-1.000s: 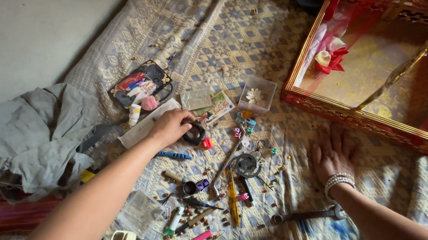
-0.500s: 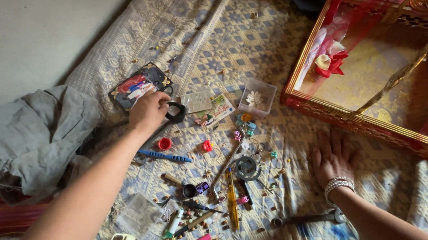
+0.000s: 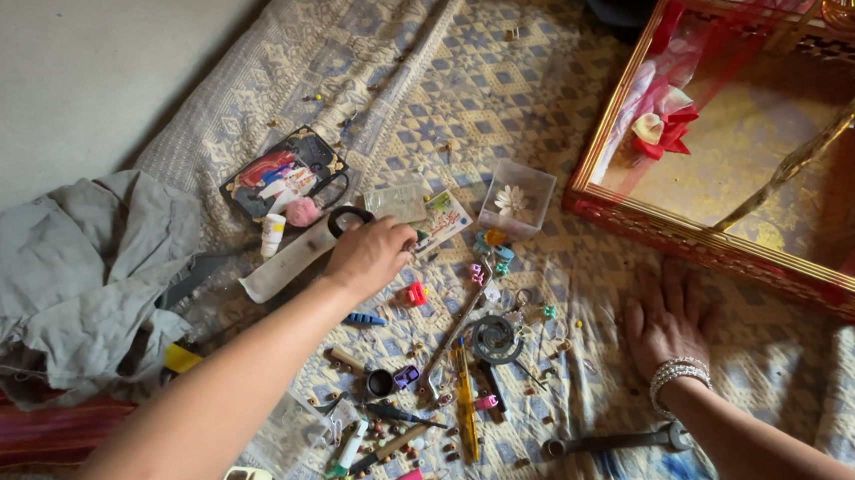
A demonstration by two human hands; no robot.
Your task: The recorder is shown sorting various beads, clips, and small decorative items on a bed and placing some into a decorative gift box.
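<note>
- The left hand [image 3: 370, 255] has swung back toward the centre of the spread after its reach out to the pouch half a second ago; its fingers curl downward, closed around something small near the black ring [image 3: 349, 218], though what they grip is hidden from me.
- That black ring now lies just at eleven o'clock of the knuckles, beside the long white flat strip [image 3: 294, 261].
- At four o'clock of the hand sits a small red plastic piece [image 3: 415, 293], untouched.
- The right hand [image 3: 666, 322], beaded bracelet at the wrist, rests flat and spread on the patterned quilt [image 3: 496, 75], unmoved, holding nothing.
- At twelve o'clock of it stands the red-and-gold open box [image 3: 708, 235].
</note>
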